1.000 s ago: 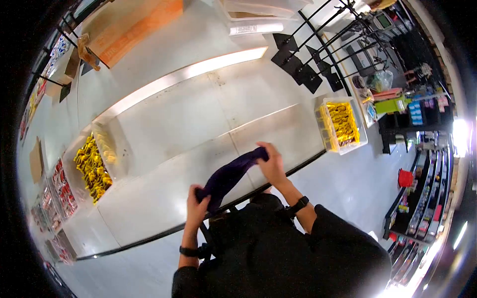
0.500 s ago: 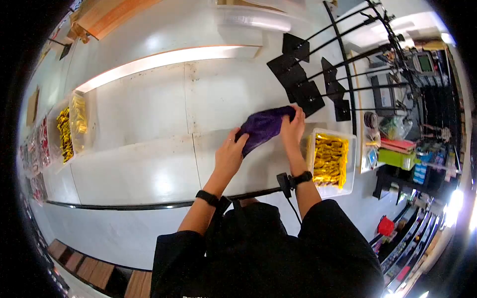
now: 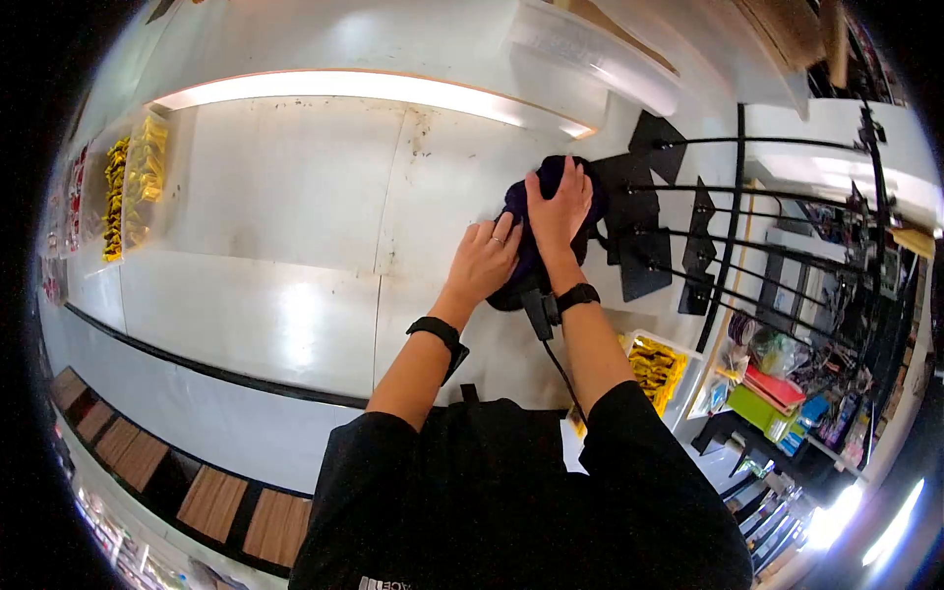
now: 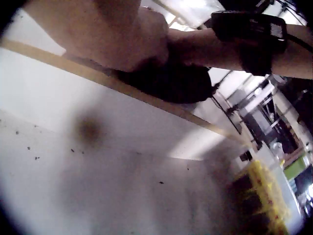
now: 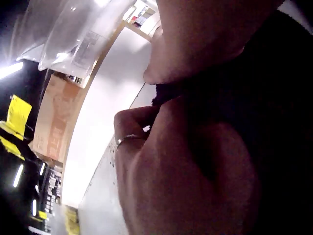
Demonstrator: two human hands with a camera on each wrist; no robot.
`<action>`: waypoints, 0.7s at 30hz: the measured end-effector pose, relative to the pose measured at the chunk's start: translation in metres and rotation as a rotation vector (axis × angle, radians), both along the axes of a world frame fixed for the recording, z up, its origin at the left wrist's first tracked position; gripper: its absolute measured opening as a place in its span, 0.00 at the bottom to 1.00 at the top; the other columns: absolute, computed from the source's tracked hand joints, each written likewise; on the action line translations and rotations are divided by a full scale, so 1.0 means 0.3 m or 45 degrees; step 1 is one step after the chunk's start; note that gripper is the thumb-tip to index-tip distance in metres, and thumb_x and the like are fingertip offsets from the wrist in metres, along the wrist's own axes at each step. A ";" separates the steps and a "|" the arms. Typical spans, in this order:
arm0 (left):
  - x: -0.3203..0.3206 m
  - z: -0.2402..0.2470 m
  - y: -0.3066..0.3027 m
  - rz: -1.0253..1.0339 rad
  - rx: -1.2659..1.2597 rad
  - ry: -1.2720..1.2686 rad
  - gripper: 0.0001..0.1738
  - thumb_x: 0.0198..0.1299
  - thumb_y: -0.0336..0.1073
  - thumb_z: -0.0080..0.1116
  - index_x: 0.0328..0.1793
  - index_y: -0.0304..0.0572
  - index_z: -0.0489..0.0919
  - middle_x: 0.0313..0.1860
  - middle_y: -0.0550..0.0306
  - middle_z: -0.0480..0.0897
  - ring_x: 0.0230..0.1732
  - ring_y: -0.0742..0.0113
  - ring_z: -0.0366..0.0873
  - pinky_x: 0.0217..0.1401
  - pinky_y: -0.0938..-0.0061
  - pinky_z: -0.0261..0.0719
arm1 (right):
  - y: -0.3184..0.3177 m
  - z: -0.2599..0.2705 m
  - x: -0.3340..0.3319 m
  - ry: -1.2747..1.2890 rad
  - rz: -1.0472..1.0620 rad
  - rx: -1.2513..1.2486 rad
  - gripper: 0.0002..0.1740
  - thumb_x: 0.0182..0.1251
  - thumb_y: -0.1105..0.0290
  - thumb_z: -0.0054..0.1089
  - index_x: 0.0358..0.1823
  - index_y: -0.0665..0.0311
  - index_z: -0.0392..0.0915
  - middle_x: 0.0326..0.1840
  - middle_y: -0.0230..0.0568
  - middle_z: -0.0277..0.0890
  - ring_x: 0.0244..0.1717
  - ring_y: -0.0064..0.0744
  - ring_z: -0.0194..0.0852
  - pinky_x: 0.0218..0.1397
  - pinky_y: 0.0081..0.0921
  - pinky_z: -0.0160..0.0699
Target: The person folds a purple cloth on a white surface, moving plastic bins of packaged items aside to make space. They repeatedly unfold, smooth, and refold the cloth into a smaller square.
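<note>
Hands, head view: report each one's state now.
Left hand: fingers curled on the edge of the purple cloth, gripping it.
Right hand: open, fingers straight, pressing flat on the cloth.

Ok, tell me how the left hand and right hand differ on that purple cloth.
The right hand lies flat on top of the purple cloth, fingers spread; the left hand curls its fingers at the cloth's left edge. The left hand shows a ring; none shows on the right. Both touch the cloth.
</note>
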State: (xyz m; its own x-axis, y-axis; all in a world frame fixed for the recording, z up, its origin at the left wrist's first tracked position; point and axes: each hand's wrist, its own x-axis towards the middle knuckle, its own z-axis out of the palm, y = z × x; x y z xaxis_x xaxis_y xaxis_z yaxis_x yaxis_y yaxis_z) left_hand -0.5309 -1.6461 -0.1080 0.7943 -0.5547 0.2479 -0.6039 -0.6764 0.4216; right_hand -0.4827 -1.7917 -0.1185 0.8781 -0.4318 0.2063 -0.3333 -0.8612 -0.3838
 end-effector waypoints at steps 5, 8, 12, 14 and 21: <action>0.006 -0.029 -0.008 0.049 -0.028 -0.043 0.26 0.47 0.38 0.66 0.55 0.45 0.77 0.57 0.54 0.72 0.48 0.57 0.71 0.50 0.62 0.69 | 0.020 -0.012 0.068 -0.204 0.027 -0.039 0.25 0.53 0.65 0.59 0.55 0.62 0.74 0.61 0.50 0.72 0.64 0.54 0.62 0.68 0.48 0.57; 0.002 -0.051 -0.006 0.048 -0.051 -0.054 0.25 0.48 0.38 0.66 0.54 0.45 0.78 0.58 0.54 0.72 0.48 0.56 0.71 0.50 0.61 0.69 | 0.016 -0.026 0.077 -0.242 0.345 0.054 0.23 0.51 0.69 0.58 0.52 0.62 0.76 0.58 0.46 0.75 0.61 0.53 0.66 0.66 0.47 0.60; 0.004 -0.017 0.000 0.093 -0.030 0.045 0.25 0.47 0.36 0.66 0.55 0.45 0.78 0.57 0.52 0.72 0.48 0.55 0.71 0.50 0.61 0.69 | 0.020 0.001 0.103 -0.290 0.641 0.270 0.20 0.53 0.75 0.56 0.50 0.60 0.78 0.54 0.45 0.78 0.58 0.52 0.70 0.65 0.42 0.64; 0.005 -0.023 -0.013 0.115 -0.060 -0.012 0.26 0.47 0.35 0.66 0.56 0.45 0.78 0.56 0.52 0.73 0.48 0.55 0.72 0.50 0.61 0.69 | -0.083 0.011 0.064 -0.131 0.739 0.222 0.22 0.56 0.68 0.60 0.54 0.61 0.76 0.57 0.47 0.77 0.60 0.51 0.69 0.67 0.44 0.62; 0.018 -0.003 -0.006 0.067 -0.080 0.071 0.26 0.47 0.34 0.65 0.56 0.44 0.77 0.55 0.51 0.73 0.49 0.55 0.71 0.50 0.62 0.70 | -0.041 -0.006 0.099 -0.148 0.623 0.132 0.26 0.54 0.69 0.59 0.59 0.56 0.74 0.60 0.45 0.75 0.63 0.51 0.65 0.69 0.44 0.58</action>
State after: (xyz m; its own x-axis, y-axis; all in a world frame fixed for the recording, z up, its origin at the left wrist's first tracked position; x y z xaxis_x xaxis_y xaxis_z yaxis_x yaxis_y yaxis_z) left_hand -0.5257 -1.6480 -0.1088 0.8355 -0.4963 0.2357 -0.5426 -0.6779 0.4960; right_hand -0.4531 -1.8040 -0.1202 0.9563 0.0009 0.2924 0.1493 -0.8613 -0.4857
